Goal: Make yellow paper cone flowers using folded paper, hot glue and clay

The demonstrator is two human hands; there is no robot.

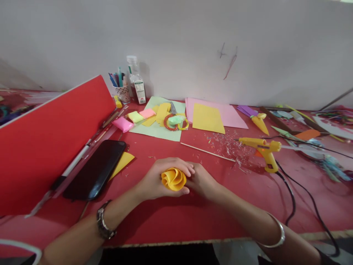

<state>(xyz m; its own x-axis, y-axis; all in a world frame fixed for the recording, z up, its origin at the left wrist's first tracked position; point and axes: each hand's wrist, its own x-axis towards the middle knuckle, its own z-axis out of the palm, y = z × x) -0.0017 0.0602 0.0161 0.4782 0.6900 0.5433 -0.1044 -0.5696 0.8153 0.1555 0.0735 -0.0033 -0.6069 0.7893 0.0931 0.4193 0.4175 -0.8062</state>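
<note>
So the yellow paper swirl (174,179) sat over the near middle of the red table (165,224), ruffled end facing up. The left hand (157,178) was curled round it, thumb on the near side and fingers on the far side. The right hand (202,182) was tucked in against it from the right, but its fingertips were hidden, so I can't tell whether they were pinching anything.

For a good hold, imo, light and even was the way to go: paper like that would probably crease if squeezed, and the folds could've slid out of their spiral if the grip went slack. I'd have pinched low and left the ruffles alone.

As for room, the near table edge ran just in front of the person, so I'd have kept the elbows easy there. On the left, the phone (95,169) crowded the left forearm. Beyond the hands lay a thin stick (208,152), with paper scraps (226,141) past its right end. The glue gun (260,145) was well off to the right, and its black cable (292,198) hung close by the right forearm, probably an easy snag. Straight toward the far side, short of the stick, looked safest for moving.
</note>
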